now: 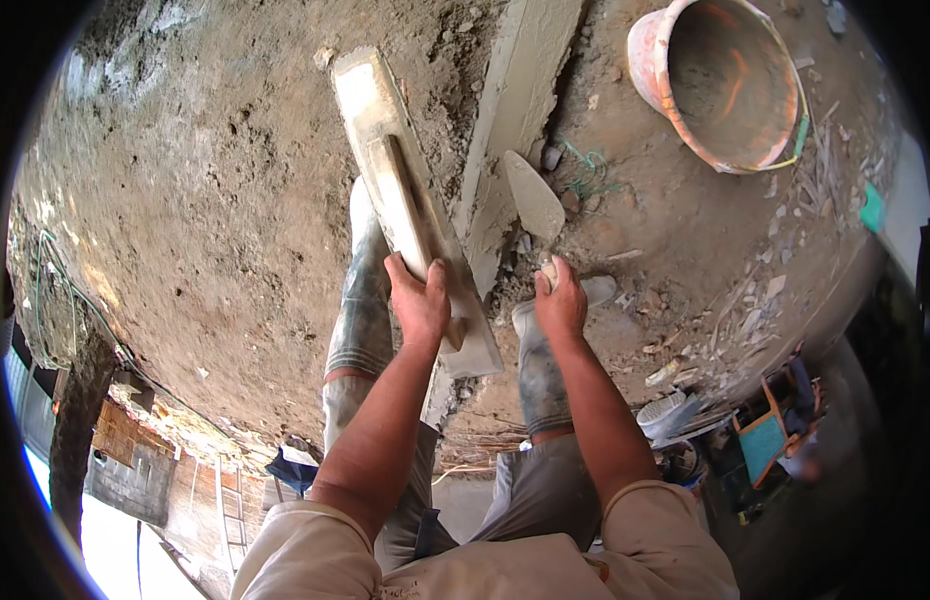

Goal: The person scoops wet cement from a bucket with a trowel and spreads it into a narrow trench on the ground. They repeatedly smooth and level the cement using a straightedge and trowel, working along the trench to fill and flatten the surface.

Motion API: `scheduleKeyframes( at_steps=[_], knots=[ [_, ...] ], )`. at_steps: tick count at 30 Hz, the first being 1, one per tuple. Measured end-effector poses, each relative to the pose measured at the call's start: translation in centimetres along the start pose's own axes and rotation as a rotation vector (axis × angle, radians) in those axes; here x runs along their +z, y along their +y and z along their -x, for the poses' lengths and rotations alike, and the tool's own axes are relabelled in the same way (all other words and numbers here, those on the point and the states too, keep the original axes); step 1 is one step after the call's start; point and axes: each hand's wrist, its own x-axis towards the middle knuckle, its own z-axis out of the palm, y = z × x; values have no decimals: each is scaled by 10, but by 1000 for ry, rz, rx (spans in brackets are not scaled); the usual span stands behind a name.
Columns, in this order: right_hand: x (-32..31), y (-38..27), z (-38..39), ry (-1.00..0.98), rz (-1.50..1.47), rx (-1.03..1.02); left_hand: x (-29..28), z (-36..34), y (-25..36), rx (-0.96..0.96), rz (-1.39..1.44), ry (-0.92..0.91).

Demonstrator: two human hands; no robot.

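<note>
My left hand point(421, 302) is closed round the long handle of a plastering float point(357, 92), a long pale board smeared with mortar that slants up and away to the left. In my right hand point(562, 306) is the handle of a pointed trowel point(534, 196), its grey blade directed away from me. Between the two tools runs a smooth grey mortar strip point(510, 92) along the ground. The float's right edge lies beside or over the near part of that strip; I cannot tell whether it touches.
A pinkish bucket point(675, 84) with grey mortar inside stands at the far right. Green twine point(591, 180) lies near the trowel. Rubble and wood scraps point(750, 320) are strewn on the right. Rough brown soil point(205, 200) spreads left. A chair point(765, 440) stands behind at the right.
</note>
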Motion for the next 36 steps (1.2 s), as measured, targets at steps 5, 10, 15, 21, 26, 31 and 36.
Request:
scheduleKeyframes(
  at_steps=[5, 10, 15, 21, 26, 31, 36],
  knots=[
    [-23, 28, -3, -49, 43, -46, -6, 1, 1, 17, 31, 0],
    [-41, 55, -40, -300, 161, -198, -6, 0, 2, 11, 8, -8],
    [-43, 68, -107, -328, 228, -280, -4, 0, 4, 6, 7, -21],
    [-56, 51, -165, -218, 154, -219, 0, 1, -3, -31, 5, -23],
    [-37, 67, -141, -308, 95, -211, 1, 3, -2, -28, -17, -13],
    [-25, 85, -78, -581, 178, -258, 3, 2, 2, -31, 2, -7],
    [-62, 69, -46, -506, 178, -289, 9, -2, -7, 23, -19, -7]
  ],
)
